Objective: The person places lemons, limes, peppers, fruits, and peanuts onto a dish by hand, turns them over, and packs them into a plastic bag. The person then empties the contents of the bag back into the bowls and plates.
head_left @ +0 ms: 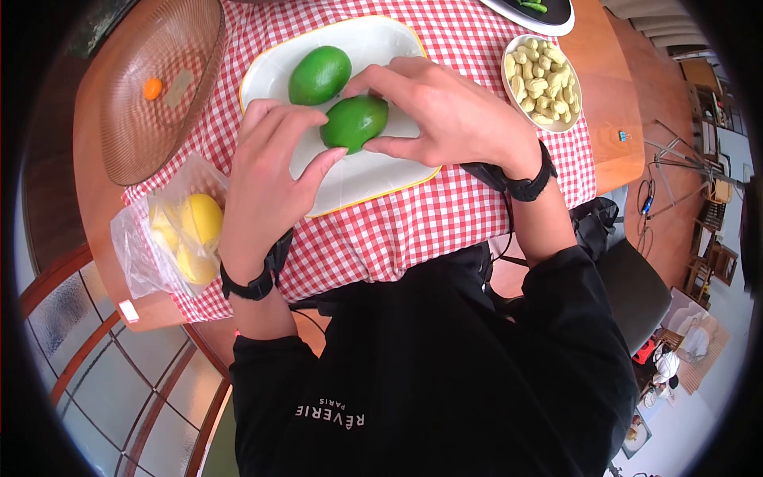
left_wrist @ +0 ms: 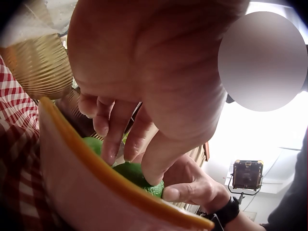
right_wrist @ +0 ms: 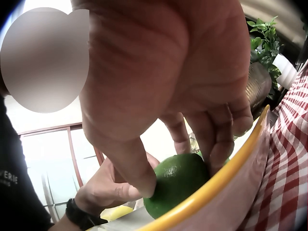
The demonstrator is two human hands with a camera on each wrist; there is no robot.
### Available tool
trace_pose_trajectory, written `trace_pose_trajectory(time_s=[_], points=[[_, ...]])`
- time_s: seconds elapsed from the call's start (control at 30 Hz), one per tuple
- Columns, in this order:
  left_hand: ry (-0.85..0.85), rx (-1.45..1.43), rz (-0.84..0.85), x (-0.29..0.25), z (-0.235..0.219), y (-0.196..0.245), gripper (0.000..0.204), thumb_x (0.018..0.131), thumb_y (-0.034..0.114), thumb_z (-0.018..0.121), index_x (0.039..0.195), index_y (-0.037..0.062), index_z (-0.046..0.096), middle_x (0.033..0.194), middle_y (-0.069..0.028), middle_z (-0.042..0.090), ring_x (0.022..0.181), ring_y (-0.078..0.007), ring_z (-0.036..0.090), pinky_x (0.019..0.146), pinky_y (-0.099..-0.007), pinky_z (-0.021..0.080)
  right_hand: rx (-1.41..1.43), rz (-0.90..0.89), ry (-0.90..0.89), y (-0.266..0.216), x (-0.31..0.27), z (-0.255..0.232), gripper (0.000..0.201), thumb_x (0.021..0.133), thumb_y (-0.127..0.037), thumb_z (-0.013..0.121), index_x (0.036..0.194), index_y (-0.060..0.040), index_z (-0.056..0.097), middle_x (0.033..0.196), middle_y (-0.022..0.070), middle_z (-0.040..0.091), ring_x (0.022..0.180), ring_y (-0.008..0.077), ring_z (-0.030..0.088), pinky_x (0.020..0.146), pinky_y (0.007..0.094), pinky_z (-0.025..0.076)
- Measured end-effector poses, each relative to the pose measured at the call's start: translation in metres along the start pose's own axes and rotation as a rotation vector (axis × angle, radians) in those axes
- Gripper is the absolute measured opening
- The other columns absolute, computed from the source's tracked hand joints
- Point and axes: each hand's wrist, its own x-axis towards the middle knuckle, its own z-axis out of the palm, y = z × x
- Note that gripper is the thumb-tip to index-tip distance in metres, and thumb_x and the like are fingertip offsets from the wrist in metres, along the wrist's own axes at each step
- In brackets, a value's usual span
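Two glossy green limes lie in a white tray point(head_left: 381, 176) with a yellow rim. The nearer lime point(head_left: 356, 123) is between my two hands. My left hand point(head_left: 270, 167) pinches its left end with thumb and fingers. From the other side my right hand point(head_left: 449, 111) grips it, thumb at the near edge and index finger over the far edge. In the right wrist view that lime point(right_wrist: 175, 185) shows between thumb and fingers, just behind the tray's rim. The second lime point(head_left: 319, 75) rests just beyond, untouched.
A bowl point(head_left: 567, 127) of peanuts point(head_left: 540, 79) stands right of the tray. Left are a ribbed brown basket point(head_left: 175, 40) holding a small orange fruit point(head_left: 152, 88), and a clear plastic bag point(head_left: 131, 250) with lemons point(head_left: 205, 219). A checked red-and-white cloth point(head_left: 397, 230) covers the table.
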Motion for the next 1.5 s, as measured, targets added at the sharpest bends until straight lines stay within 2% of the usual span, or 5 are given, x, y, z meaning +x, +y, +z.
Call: trace_pose_trajectory(time_s=[0.23,0.33,0.53,1.03,1.5], points=[[-0.021,-0.085,0.035,0.0,0.004,-0.003,0.021,0.079,0.007,0.086,0.095,0.0017,0.073,0.101,-0.0104,0.07,0.104,-0.0306,0.062,0.09,-0.0415,0.052,-0.047,-0.096,0.085,0.001,0.0,-0.004,0.053,0.08,-0.019,0.089,0.126,-0.003,0.069,0.116,0.0147,0.068,0.107,0.0375,0.067,0.094,0.044,0.056],[-0.038,-0.084,0.044,0.0,0.002,-0.004,0.018,0.078,0.004,0.085,0.092,0.0016,0.073,0.1,-0.0097,0.069,0.101,-0.0299,0.062,0.087,-0.0406,0.052,-0.01,-0.137,0.125,0.003,0.001,0.002,0.045,0.081,-0.023,0.087,0.116,-0.0002,0.07,0.102,0.0159,0.067,0.1,0.0371,0.066,0.09,0.0451,0.054],[0.096,-0.086,0.032,0.004,-0.005,0.008,0.019,0.078,0.001,0.084,0.094,0.0011,0.074,0.098,-0.0097,0.068,0.097,-0.0302,0.064,0.083,-0.0402,0.052,-0.02,-0.181,0.08,0.001,0.001,0.007,0.048,0.079,-0.021,0.088,0.119,-0.0021,0.07,0.104,0.0139,0.069,0.103,0.0358,0.066,0.094,0.0456,0.053],[-0.005,-0.106,0.056,0.002,-0.002,0.012,0.024,0.079,-0.003,0.082,0.102,0.0007,0.076,0.1,-0.0106,0.068,0.096,-0.0298,0.064,0.085,-0.0394,0.052,-0.166,-0.024,-0.031,0.01,-0.005,-0.008,0.051,0.075,-0.022,0.089,0.12,-0.0056,0.071,0.097,0.0131,0.072,0.102,0.0322,0.067,0.092,0.0441,0.054],[-0.031,-0.031,0.058,-0.002,0.003,0.002,0.019,0.081,-0.003,0.081,0.098,-0.0001,0.074,0.099,-0.0103,0.067,0.096,-0.0296,0.064,0.085,-0.0396,0.052,-0.085,-0.158,0.134,0.004,0.001,-0.001,0.05,0.075,-0.019,0.088,0.119,-0.0063,0.068,0.106,0.0136,0.068,0.104,0.0347,0.067,0.096,0.0463,0.051]])
